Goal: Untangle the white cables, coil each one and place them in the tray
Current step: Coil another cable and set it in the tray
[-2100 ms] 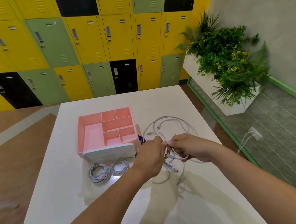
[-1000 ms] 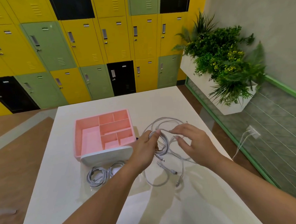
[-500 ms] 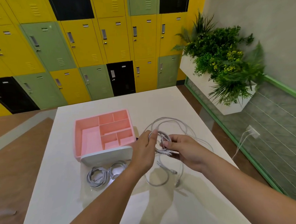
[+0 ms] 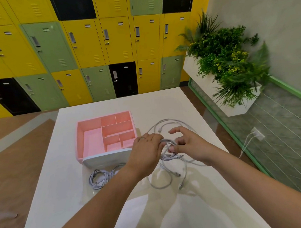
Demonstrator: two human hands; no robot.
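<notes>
Right hand [image 4: 189, 145] has spread its fingers since half a second ago, thumb pinching the coil [image 4: 169, 156] at frame centre; left hand [image 4: 148, 148] grips it. Loose cable [image 4: 159, 187] trails below. Judgement: keep loops even, feed slack slowly. Tray [image 4: 80, 135] sits left of centre.

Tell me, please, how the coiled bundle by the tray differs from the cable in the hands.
The coiled bundle lies untouched on the table; the held cable is gripped by the left hand and right hand. The coiled bundle is fully wound; the held cable trails loose loops. Both are white, outside the pink tray.
</notes>
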